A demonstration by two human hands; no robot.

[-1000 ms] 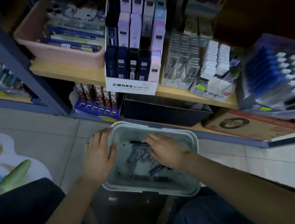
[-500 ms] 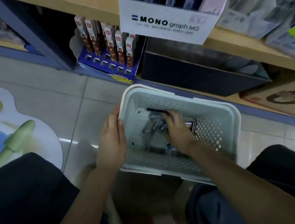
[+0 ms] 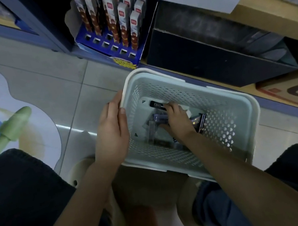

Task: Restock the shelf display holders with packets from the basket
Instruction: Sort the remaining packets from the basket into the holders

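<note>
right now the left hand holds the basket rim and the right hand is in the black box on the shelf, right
No. The head view shows the right hand down in the basket among the packets, not the black box. The left hand does hold the rim.

Dim, bluish light overall. Bright glare streak on the glossy grey floor tile [image 3: 76, 103], left of the fingers [image 3: 118, 103] of the left hand [image 3: 112, 132]. Deep shadow over the black rectangular box [image 3: 203, 57] beyond them. Frame edges bend; lower corners soft.
</note>
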